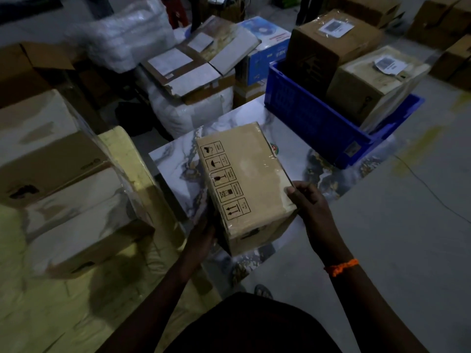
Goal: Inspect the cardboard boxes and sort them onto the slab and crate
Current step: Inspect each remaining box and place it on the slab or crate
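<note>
My left hand (201, 235): flat on the shaded side of the box (244, 184), bracing it; finger curl unclear.
Box: taped tan cardboard, rectangular, held just above the slab (175, 164), symbol panel up for checking.
Right hand (309, 205): fingers clamp its edge.
Crate (305, 123): blue ribbed plastic, slab's far right end.

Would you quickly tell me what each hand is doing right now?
Left hand: on the left side of the cardboard box; grip cannot be told.
Right hand: grips its right edge.
</note>
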`<state>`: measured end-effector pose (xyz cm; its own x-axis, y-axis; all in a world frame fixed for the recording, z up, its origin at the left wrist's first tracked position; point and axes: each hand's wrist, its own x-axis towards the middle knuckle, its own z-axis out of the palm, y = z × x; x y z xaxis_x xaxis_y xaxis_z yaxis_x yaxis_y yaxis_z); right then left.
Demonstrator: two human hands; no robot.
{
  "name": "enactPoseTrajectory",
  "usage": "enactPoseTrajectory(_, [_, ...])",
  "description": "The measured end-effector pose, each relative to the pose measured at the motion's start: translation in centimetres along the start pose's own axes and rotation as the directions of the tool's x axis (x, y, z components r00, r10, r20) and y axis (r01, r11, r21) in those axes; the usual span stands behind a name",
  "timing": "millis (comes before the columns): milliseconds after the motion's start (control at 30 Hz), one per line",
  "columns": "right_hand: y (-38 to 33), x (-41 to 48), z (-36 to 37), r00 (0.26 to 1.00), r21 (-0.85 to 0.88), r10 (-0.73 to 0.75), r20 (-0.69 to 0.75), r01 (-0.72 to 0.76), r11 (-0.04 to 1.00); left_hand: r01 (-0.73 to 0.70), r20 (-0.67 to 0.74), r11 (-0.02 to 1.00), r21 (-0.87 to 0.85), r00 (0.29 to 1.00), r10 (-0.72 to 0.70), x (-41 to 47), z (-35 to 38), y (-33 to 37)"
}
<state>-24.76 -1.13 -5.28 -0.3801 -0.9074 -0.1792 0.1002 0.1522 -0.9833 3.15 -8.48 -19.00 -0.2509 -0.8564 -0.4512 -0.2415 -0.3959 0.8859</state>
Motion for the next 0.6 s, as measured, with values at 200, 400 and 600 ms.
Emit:
enactPoseTrajectory(200, [0.1, -0.3, 0.2, 0.999, -0.007, -0.027, -0.034, 0.027, 1.000, -0.109, -0.134, 0.990, -0.088, 0.986, 0.096, -3.7, 1.0, 7.6])
enactPoseTrajectory(400, [-0.6, -0.7, 0.4, 0.996, -0.035, -0.077, -0.041, 0.076, 0.997, -0.260, -0.031, 0.965, 0.045, 0.965, 0.261, -4.3, 2.0, 12.8])
enactPoseTrajectory(600, [-3.3, -0.9, -0.3, 0.993, -0.081, -0.063, -0.096, 0.055, 0.995, -0.293, -0.013, 0.956, -0.021, 0.956, 0.293, -4.2, 5.3, 14.3])
